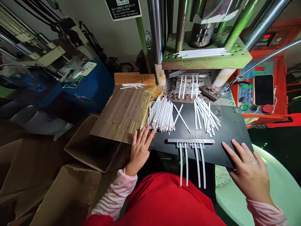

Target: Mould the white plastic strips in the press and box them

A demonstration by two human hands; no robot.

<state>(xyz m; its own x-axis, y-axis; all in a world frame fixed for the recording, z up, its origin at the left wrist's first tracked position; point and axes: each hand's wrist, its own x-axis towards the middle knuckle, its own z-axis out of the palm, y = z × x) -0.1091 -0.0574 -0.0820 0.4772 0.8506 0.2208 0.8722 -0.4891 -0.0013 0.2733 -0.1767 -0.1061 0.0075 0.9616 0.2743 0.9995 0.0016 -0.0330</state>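
My left hand [140, 151] lies flat with its fingers spread, its fingertips at the near edge of a black plate [231, 133] and just short of a pile of white flat cables [161, 115]. My right hand [246, 169] rests open on the plate's right corner, holding nothing. A second loose pile of cables [205, 114] lies on the plate. Between my hands, a grey moulded bar [191, 141] carries several white strips [189, 164] that hang past the plate's near edge. More strips stand in a metal press mould [188, 85].
A green press platen [237, 58] above the mould holds a stack of white strips [202, 52]. A film-wrapped wooden board [122, 113] lies left of the plate, above open cardboard boxes [94, 144]. A control panel [249, 91] with a phone [263, 90] stands right.
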